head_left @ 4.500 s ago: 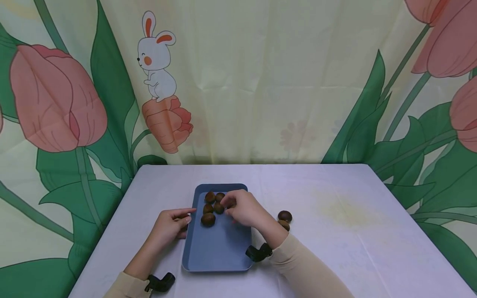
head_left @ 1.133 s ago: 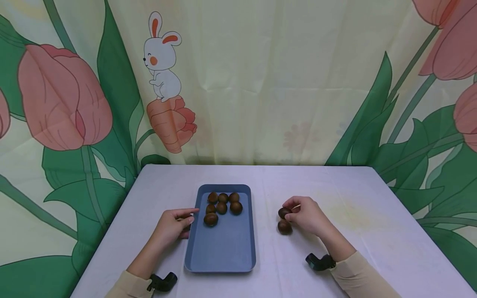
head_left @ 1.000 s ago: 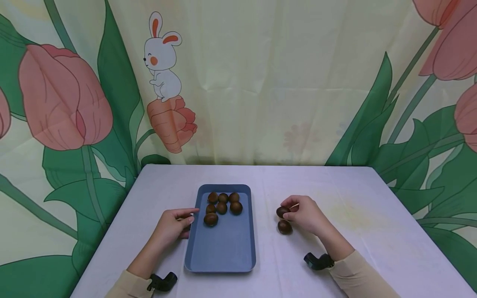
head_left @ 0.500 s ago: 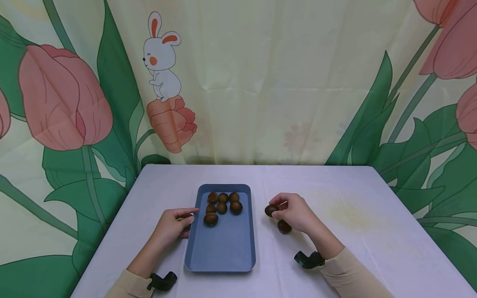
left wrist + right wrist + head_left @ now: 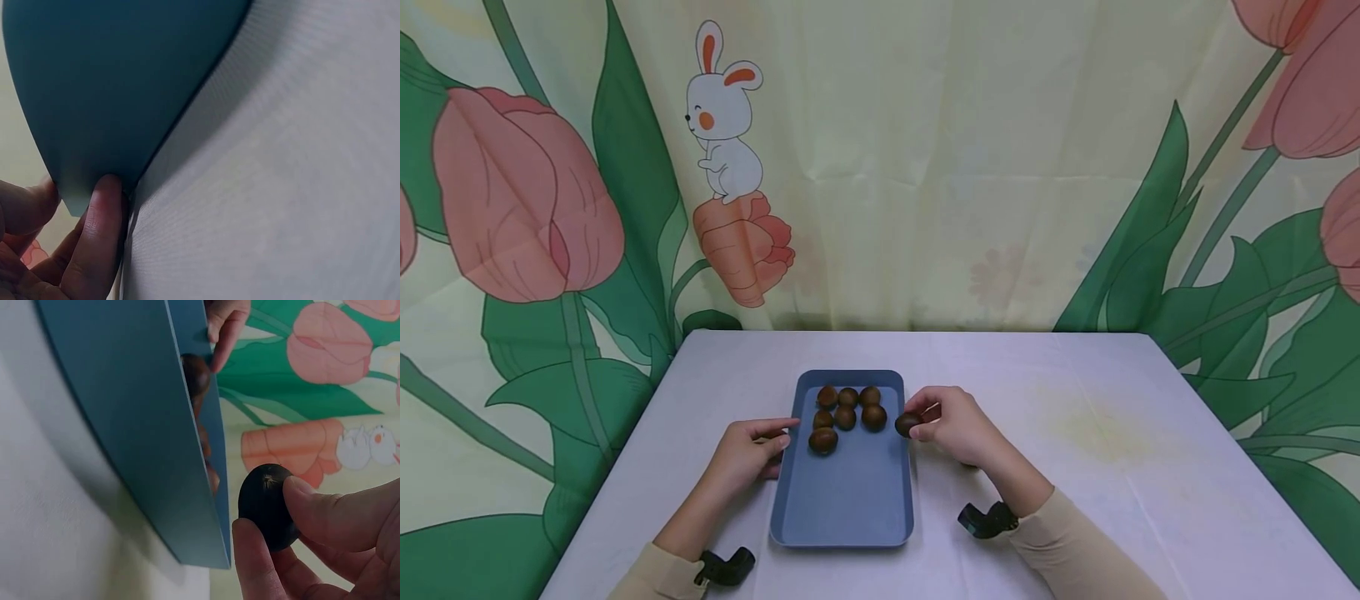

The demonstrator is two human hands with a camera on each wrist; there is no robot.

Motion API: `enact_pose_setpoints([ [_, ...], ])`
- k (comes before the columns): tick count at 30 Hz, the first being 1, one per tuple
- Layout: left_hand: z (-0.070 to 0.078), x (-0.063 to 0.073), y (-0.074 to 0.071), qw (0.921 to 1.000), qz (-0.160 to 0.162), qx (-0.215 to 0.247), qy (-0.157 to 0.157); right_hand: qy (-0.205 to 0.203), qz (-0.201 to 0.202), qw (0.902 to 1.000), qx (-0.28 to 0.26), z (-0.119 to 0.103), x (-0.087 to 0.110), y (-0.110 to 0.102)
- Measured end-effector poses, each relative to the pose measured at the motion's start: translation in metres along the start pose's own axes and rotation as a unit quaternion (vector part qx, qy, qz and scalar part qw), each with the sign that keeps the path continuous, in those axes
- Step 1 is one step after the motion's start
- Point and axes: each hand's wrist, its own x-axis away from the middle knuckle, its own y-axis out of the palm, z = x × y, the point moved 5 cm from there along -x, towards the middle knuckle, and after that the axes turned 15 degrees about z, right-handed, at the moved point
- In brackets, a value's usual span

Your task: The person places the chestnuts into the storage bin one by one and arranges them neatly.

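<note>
My right hand [image 5: 953, 423] pinches a dark brown chestnut [image 5: 906, 425] between thumb and fingers, over the right rim of a blue rectangular tray [image 5: 842, 508]. The right wrist view shows this chestnut [image 5: 262, 497] up close, with its pale tip mark, near the tray's outer wall [image 5: 131, 406]. Several other chestnuts [image 5: 823, 441] lie grouped in the far part of the tray. My left hand [image 5: 745, 450] rests at the tray's left edge, fingers mostly straight; in the left wrist view a fingertip [image 5: 106, 194] touches its outer wall.
One more chestnut [image 5: 970, 466] lies on the white tablecloth [image 5: 1060, 417], mostly hidden below my right hand. Both wrists carry a black camera [image 5: 726, 567]. Behind the table hangs a curtain [image 5: 925, 167] printed with tulips and a rabbit on a carrot.
My right hand earlier let go of a chestnut in the tray, then took another from the pair on the right and carried it left to the tray's rim. The left hand stays put.
</note>
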Motion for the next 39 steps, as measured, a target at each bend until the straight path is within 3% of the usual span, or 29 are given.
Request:
enact_pose_setpoints([
  [20, 0.001, -0.001, -0.001, 0.9999, 0.002, -0.007, 0.009, -0.046, -0.027, 0.9983, -0.023, -0.024, -0.006, 0.031],
  [39, -0.001, -0.002, -0.001, 1.0, 0.0, 0.0, 0.002, -0.038, -0.021, 0.999, -0.008, -0.038, -0.012, 0.059],
])
